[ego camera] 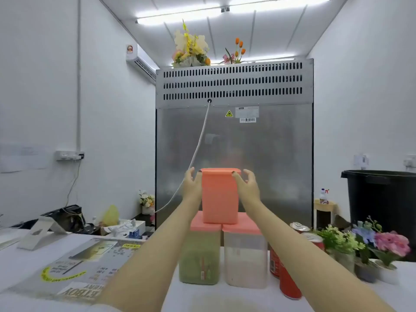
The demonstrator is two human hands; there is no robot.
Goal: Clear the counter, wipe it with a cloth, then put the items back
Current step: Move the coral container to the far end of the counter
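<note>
A coral-orange lidded container point(220, 197) stands stacked on the lids of two clear containers, one with green contents point(200, 255) and one with pale contents point(245, 257), on the white counter point(157, 298). My left hand point(193, 183) holds its upper left side, thumb hooked over the lid edge. My right hand point(247, 183) holds the upper right side the same way. Both arms reach straight forward.
Red drink cans point(289, 282) stand right of the containers, then potted artificial flowers point(380, 246). A printed sheet point(74, 269) and a white stand point(38, 233) lie on the left. A steel cabinet back point(234, 154) rises behind; a black bin point(382, 199) is far right.
</note>
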